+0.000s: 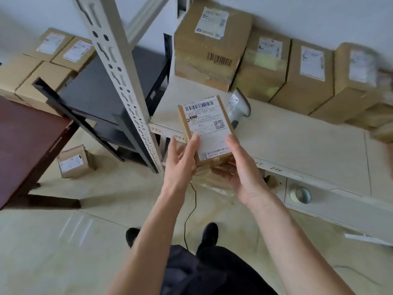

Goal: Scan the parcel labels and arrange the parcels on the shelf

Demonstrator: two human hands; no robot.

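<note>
**Head view: parcel held label-up in front of the scanner**

Head camera looked down past dark trousers and shoes to both forearms reaching forward over the tiled floor. The left hand [180, 165] cupped the parcel [207, 129] from its left side, fingers nearly straight and slightly spread, their tips lying on the near left corner of the label. The right hand [240, 167] carried the near end from below and from the right, fingers curled under the box, thumb laid along its right edge. Neither hand was clearly nearer; they flanked the near end about evenly.

The parcel was off every surface, held above the front edge of the shelf [297, 141]. Its long axis ran away from the person, the barcode at the far end, the label facing up towards the camera.

Just beyond the far right corner of the parcel stood the scanner [239, 105] on the shelf, its head partly hidden by the box. By my judgement the coming scan depended on bringing that far barcode under the scanner.

Behind, boxes [212, 45] lined the wall.
</note>
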